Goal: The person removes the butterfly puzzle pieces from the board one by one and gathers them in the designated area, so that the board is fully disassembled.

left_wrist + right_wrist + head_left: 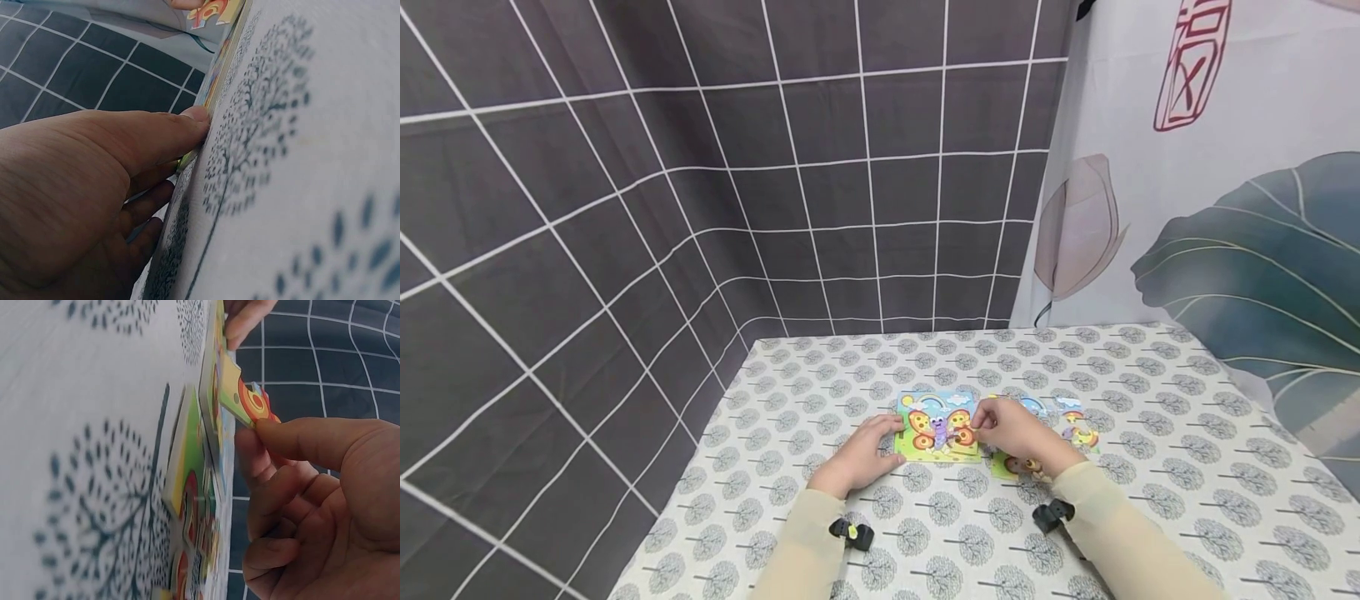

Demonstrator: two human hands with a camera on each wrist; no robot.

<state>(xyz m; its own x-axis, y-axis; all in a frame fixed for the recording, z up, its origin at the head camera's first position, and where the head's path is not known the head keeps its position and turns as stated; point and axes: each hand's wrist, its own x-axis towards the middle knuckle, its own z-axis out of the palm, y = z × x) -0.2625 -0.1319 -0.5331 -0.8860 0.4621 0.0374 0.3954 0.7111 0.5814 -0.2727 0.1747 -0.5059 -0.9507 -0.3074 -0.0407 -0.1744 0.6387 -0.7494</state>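
A butterfly jigsaw puzzle (pixel 917 447) lies on the patterned cloth, showing a purple body and orange-red wings under a rainbow. My left hand (pixel 867 454) rests at its left edge, with the thumb near the lower corner and the fingers farther up. In the left wrist view, the thumb (pixel 165 134) touches the board's edge. Over the puzzle's right side, my right hand (pixel 1011 429) pinches a puzzle piece (pixel 250 400) between thumb and forefinger. This piece is green, with red and orange rings, and stands tilted against the board. The right hand's other fingers are curled.
Several loose puzzle pieces lie right of the puzzle: a green one (pixel 1004 465) near the right wrist, a colourful one (pixel 1084 436) farther right, and a blue one (pixel 1033 406) behind the hand. A dark gridded curtain (pixel 895 200) hangs behind the table.
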